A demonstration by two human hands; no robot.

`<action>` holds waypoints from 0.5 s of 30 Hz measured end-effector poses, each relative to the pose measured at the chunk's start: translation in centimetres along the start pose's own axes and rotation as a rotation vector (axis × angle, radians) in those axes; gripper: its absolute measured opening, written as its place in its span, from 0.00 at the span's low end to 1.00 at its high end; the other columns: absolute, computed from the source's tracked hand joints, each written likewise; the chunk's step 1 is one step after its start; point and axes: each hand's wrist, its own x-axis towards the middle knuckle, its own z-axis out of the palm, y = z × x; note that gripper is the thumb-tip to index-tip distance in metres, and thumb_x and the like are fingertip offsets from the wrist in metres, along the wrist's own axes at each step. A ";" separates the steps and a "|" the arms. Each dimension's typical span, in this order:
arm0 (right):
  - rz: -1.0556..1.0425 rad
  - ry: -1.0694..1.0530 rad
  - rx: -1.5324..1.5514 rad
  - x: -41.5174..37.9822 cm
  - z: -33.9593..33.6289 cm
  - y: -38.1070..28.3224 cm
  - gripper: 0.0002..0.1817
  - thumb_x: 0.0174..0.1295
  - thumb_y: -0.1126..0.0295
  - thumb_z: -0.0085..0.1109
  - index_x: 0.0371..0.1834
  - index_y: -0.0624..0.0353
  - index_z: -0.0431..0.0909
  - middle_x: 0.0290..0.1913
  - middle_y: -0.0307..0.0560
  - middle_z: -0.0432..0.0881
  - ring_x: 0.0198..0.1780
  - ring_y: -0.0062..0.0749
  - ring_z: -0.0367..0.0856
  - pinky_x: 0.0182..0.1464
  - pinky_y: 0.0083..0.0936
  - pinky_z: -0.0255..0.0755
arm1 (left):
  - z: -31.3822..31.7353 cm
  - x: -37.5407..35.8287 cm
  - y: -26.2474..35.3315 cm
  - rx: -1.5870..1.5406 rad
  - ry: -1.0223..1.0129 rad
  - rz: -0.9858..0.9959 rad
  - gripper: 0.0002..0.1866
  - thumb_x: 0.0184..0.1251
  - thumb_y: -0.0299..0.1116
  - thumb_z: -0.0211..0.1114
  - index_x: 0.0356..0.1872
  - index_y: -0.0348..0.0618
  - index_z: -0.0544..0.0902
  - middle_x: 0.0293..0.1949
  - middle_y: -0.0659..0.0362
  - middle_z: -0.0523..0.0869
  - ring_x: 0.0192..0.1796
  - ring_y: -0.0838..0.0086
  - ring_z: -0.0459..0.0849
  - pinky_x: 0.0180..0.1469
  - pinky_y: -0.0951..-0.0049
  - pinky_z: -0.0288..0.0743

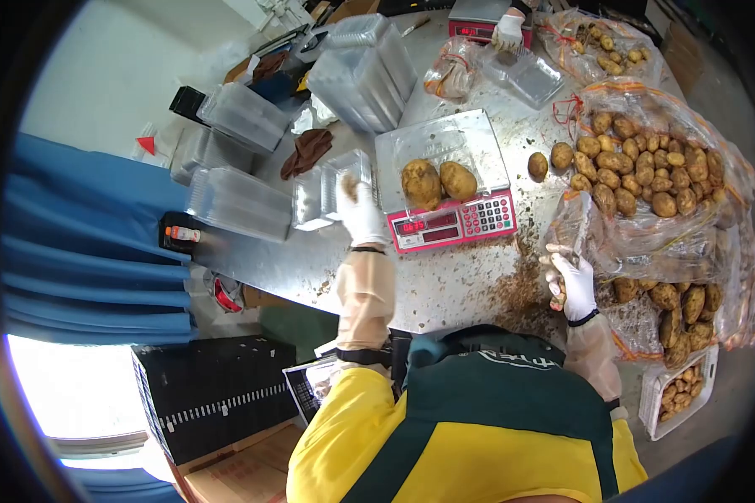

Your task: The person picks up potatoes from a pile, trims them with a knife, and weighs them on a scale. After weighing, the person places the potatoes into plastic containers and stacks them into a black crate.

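Observation:
My left hand (359, 215), in a white glove with soiled fingertips, grips an open clear plastic clamshell container (310, 201) left of the scale. My right hand (574, 283), gloved and dirty at the fingers, is at the near left edge of a potato bag (637, 247). Its fingers are apart and partly curled. Between my hands stands a red and silver digital scale (486, 216). Two large, soil-marked potatoes (439, 183) rest on clear plastic on its pan. Loose potatoes (658, 172) spill from the bag's mouth on the right.
Stacks of clear containers (356, 71) stand at the back left, near a brown cloth (308, 152). Soil crumbs (512, 281) litter the metal table. Across it, another person's gloved hand (508, 32) is by a second scale (470, 32). A white crate (703, 394) holds small potatoes at lower right.

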 end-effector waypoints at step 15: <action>-0.107 -0.129 -0.623 11.5 10.3 -2.1 0.13 0.67 0.69 0.58 0.52 0.60 0.79 0.35 0.38 0.84 0.20 0.12 0.73 0.18 0.12 0.60 | -0.9 -0.7 -2.3 0.070 -0.439 0.024 0.27 0.68 0.33 0.62 0.67 0.39 0.68 0.62 0.48 0.76 0.63 0.63 0.75 0.65 0.65 0.68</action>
